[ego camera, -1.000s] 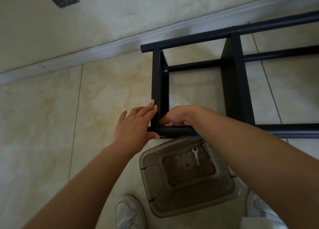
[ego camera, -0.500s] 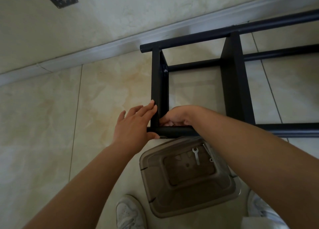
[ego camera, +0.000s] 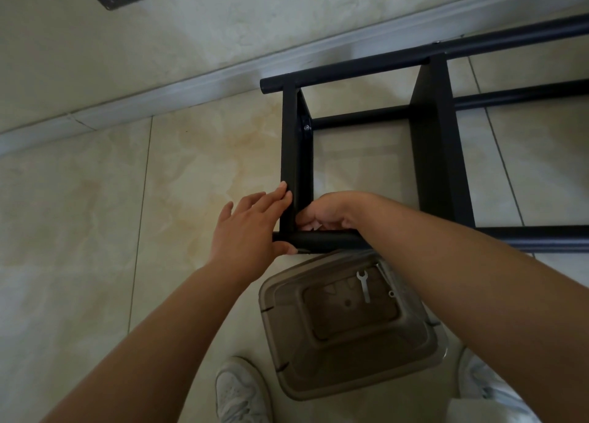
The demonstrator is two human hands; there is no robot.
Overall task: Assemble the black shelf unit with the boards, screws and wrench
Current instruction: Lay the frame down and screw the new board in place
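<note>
The rigid, probably light black shelf unit (ego camera: 427, 155) lies on the floor; left hand (ego camera: 248, 228) braces its end board (ego camera: 294, 155) flat-fingered, right hand (ego camera: 325, 214) curls inside that corner, contents hidden.

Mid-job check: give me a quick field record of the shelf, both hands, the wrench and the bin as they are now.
shelf unit: black frame lying on its side on the tiled floor, near the wall
left hand: fingers straight against the end board, thumb at the near tube
right hand: fingers curled inside the corner of board and tube; what they hold is hidden
wrench: untouched, lying in the bin
bin: translucent brown, on the floor between the shoes
</note>
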